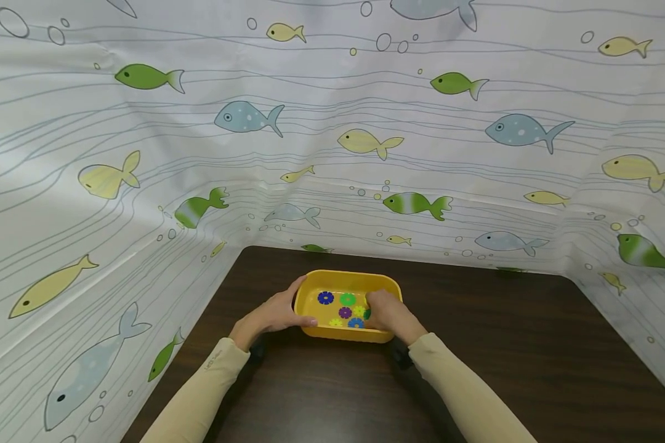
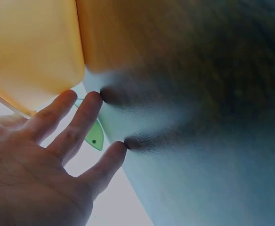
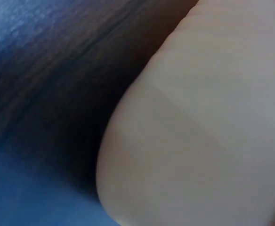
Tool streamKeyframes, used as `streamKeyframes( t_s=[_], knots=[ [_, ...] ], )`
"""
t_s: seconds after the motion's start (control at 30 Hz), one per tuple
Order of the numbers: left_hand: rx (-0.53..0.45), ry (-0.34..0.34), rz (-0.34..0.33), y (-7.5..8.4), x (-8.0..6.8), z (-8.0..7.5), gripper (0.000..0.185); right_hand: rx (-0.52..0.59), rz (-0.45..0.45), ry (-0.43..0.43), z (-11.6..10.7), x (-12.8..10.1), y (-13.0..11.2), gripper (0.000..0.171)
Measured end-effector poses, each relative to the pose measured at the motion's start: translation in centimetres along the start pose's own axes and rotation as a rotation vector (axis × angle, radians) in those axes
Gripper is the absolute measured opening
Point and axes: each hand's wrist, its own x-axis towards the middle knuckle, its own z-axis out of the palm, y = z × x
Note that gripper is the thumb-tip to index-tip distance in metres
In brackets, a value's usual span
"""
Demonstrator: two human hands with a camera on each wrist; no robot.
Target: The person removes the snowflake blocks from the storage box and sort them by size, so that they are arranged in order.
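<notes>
A shallow yellow plastic tray (image 1: 332, 275) holds several notched, flower-shaped plastic discs. Among them are a dark blue disc (image 1: 326, 298), a green disc (image 1: 347, 299), a purple disc (image 1: 345, 312) and a lighter blue disc (image 1: 356, 323). My left hand (image 1: 277, 312) grips the tray's left end, thumb over the near rim. In the left wrist view, its other fingers (image 2: 83, 117) spread along the tray's outside, some tips on the tabletop. Inside the tray's right part, my right hand (image 1: 389, 312) reaches down beside a dark green disc (image 1: 367, 314); its fingertips are hidden, and I cannot tell what they hold.
The tray stands toward the back of a dark brown wooden table (image 1: 493, 344). A white fish-print sheet (image 1: 332, 184) rises behind the table and along both sides. Cream sleeves (image 1: 199, 387) cover both forearms.
</notes>
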Motion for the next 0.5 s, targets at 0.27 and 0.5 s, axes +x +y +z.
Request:
streamKeyframes(
  t_s=[0.27, 0.5],
  knots=[
    [-0.015, -0.021, 0.001, -0.05, 0.28, -0.1, 0.114, 0.062, 0.038, 0.034, 0.25, 0.07, 0.1, 0.036],
    [-0.005, -0.019, -0.003, 0.03, 0.31, -0.03, 0.113, 0.144, 0.01, 0.148, 0.2, -0.32, 0.32, 0.028]
  ],
)
